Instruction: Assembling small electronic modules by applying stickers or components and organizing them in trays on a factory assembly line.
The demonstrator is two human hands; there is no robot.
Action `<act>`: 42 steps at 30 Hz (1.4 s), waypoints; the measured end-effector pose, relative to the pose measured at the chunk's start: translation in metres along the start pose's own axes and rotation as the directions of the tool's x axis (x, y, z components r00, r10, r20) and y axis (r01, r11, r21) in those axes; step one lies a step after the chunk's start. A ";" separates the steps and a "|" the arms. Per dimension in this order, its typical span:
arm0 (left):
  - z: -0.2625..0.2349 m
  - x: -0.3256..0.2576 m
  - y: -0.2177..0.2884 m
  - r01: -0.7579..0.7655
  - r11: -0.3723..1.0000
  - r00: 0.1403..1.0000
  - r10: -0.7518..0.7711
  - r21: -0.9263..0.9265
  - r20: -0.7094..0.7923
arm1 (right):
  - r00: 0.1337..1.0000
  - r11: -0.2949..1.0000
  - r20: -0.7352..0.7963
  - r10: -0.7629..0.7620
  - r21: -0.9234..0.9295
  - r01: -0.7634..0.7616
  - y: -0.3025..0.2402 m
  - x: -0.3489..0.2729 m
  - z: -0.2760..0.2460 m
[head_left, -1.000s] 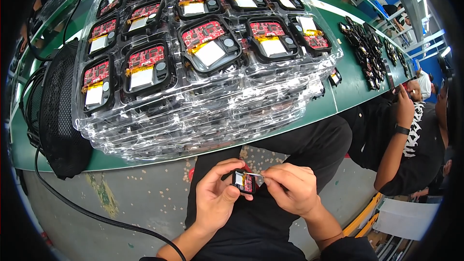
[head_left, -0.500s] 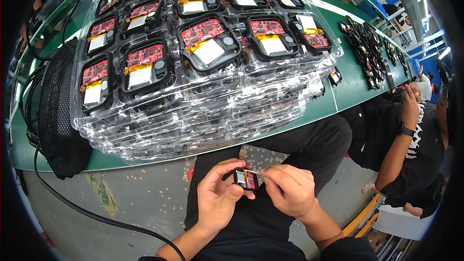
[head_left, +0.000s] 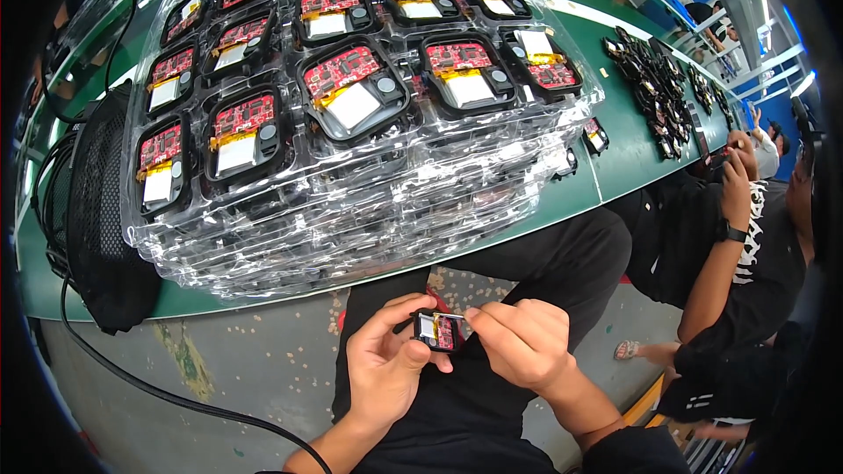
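Observation:
My left hand (head_left: 384, 364) is closed around the edges of a small black device housing (head_left: 445, 333), held over my lap. Inside the housing show a red circuit board, a silver battery and a strip of yellow tape. From the right, my right hand (head_left: 525, 347) pinches a slim metal tool (head_left: 451, 315). Its tip lies along the upper edge of the housing, at the yellow tape. Fingers cover most of the tool, so its exact kind is not clear.
Stacked clear plastic trays (head_left: 369, 197) of similar housings fill the green bench (head_left: 572, 202). A black mesh bag (head_left: 118, 211) lies left, with a black cable (head_left: 184, 397) running down. Dark parts (head_left: 654, 92) are heaped farther right. A seated co-worker (head_left: 746, 254) is at the right.
The view has shifted slightly, so the trays appear a little farther left. My hands keep their hold on the housing and the tool. The co-worker's hands have moved.

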State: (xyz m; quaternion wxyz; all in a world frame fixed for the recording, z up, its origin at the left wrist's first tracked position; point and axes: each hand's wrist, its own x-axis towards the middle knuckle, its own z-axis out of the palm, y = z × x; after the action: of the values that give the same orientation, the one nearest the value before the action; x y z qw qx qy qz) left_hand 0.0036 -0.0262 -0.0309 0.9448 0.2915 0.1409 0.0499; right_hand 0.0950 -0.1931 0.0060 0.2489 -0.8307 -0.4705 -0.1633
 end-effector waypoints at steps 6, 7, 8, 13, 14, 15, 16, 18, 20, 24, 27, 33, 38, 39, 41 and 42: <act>0.001 -0.001 -0.002 -0.010 1.000 1.000 0.010 0.018 -0.016 | 1.000 1.000 -0.008 -0.007 0.014 0.007 0.000 -0.003 0.000; 0.001 -0.002 -0.002 -0.010 1.000 1.000 0.011 0.024 -0.028 | 1.000 1.000 -0.004 -0.016 0.014 0.016 0.000 -0.004 0.000; 0.001 -0.003 -0.003 -0.011 1.000 0.999 0.012 0.029 -0.040 | 1.000 1.000 -0.004 -0.013 0.013 0.013 0.000 -0.004 0.000; -0.005 -0.006 -0.006 -0.031 0.998 0.998 0.034 0.054 -0.059 | 0.993 0.999 0.113 -0.047 0.018 0.045 0.002 -0.001 -0.006; -0.007 -0.007 -0.007 -0.047 0.997 0.997 0.050 0.061 -0.052 | 0.993 0.999 0.113 -0.046 0.018 0.044 0.004 0.000 -0.008; -0.009 -0.008 -0.007 -0.044 0.997 0.998 0.048 0.062 -0.051 | 0.991 0.997 0.116 -0.069 0.032 0.065 0.005 0.001 -0.009; -0.010 -0.009 -0.007 -0.033 0.999 0.998 0.035 0.043 -0.045 | 0.989 0.995 0.119 -0.092 0.046 0.087 0.006 0.002 -0.010; -0.011 -0.008 -0.007 -0.019 1.000 0.999 0.020 0.025 -0.038 | 0.988 0.998 0.139 -0.063 0.038 0.058 0.004 0.004 -0.011; -0.011 -0.006 -0.008 -0.022 1.000 0.998 0.023 0.012 -0.055 | 0.987 0.999 0.159 -0.033 0.026 0.030 0.004 0.003 -0.010; -0.007 -0.004 -0.005 -0.067 0.996 0.998 0.067 0.055 0.007 | 0.976 0.925 0.078 0.203 0.311 -0.218 0.003 0.001 -0.007; -0.003 -0.002 -0.003 -0.083 0.992 0.996 0.080 0.092 0.036 | 0.854 0.716 0.214 0.474 0.470 -0.516 -0.012 0.002 -0.020; 0.009 0.004 0.004 -0.623 0.319 0.760 0.462 0.714 0.456 | 0.769 0.391 0.441 0.463 0.677 -0.624 -0.031 0.006 -0.028; 0.010 0.002 0.000 -0.691 0.121 0.671 0.474 0.712 0.570 | 0.842 0.565 0.304 0.446 0.634 -0.528 -0.030 0.010 -0.034; 0.010 0.001 0.000 -0.698 0.122 0.664 0.479 0.705 0.575 | 0.861 0.597 0.279 0.425 0.629 -0.498 -0.029 0.009 -0.035; 0.011 0.002 0.001 -0.719 0.039 0.637 0.435 0.694 0.636 | 0.882 0.635 0.247 0.401 0.619 -0.462 -0.023 0.009 -0.039; 0.011 0.001 0.002 -0.718 0.029 0.642 0.413 0.695 0.646 | 0.899 0.733 0.144 0.415 0.533 -0.423 -0.018 0.012 -0.043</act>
State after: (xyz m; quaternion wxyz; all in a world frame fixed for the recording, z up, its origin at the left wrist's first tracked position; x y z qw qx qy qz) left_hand 0.0077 -0.0299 -0.0215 0.4985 0.8069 -0.1159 0.2950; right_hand 0.0836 -0.2012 0.0515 0.5040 -0.8087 -0.2998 0.0458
